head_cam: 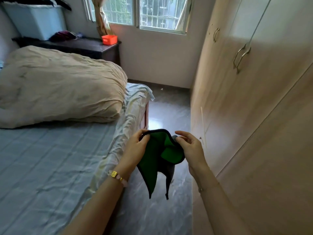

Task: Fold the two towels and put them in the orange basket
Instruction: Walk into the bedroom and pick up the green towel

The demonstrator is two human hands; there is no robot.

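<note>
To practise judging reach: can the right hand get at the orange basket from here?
Probably not. The orange basket sits on the dark cabinet by the window, far beyond the right hand, which pinches the green towel. The floor between looks free for walking closer.

Both forearms reach forward, hands level and near together. Left hand (135, 148) and right hand (190, 148) each pinch the green towel (156, 150).
</note>
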